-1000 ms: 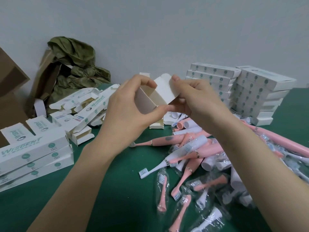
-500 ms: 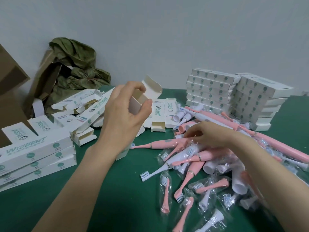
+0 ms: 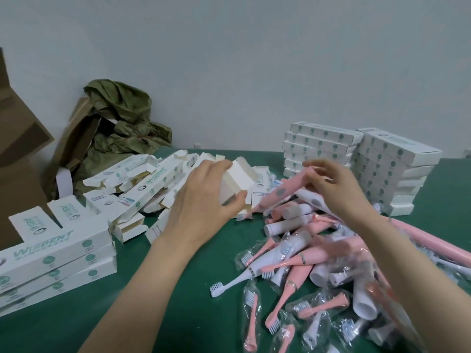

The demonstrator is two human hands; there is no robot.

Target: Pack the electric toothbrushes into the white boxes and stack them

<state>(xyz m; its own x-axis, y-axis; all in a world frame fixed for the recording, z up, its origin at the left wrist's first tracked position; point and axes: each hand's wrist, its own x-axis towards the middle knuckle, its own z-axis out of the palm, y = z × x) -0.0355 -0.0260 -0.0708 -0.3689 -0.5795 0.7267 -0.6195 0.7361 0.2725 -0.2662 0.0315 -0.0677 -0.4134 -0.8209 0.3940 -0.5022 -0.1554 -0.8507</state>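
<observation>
At the far left edge of the heap of loose toothbrushes point(image 3: 305, 250), the left hand point(image 3: 204, 200) grips an open white box point(image 3: 237, 179), fingers over the top and thumb beneath. The box mouth is turned toward the heap, flap raised, likely so a brush can slide straight in. Over the heap's far side the right hand point(image 3: 339, 192) pinches the thick end of a pink toothbrush point(image 3: 288, 187). The brush slants down toward the box mouth, near it but not yet inside. Some blur; I cannot tell whether its lower end touches the brushes beneath. Many brushes in the heap lie in clear wrappers, pink and white mixed, on the green table point(image 3: 153, 314). Just behind the heap stand closed box stacks point(image 3: 321, 146), laid flat and squared, probably finished work. Left of the heap, beyond the held box, is a jumble of empty boxes point(image 3: 153, 179) with flaps open, a ready supply. Further left of the heap, nearer the person, is a low stack point(image 3: 58, 253) of closed boxes. Judged step: feeding the brush in; closing and stacking remain.
</observation>
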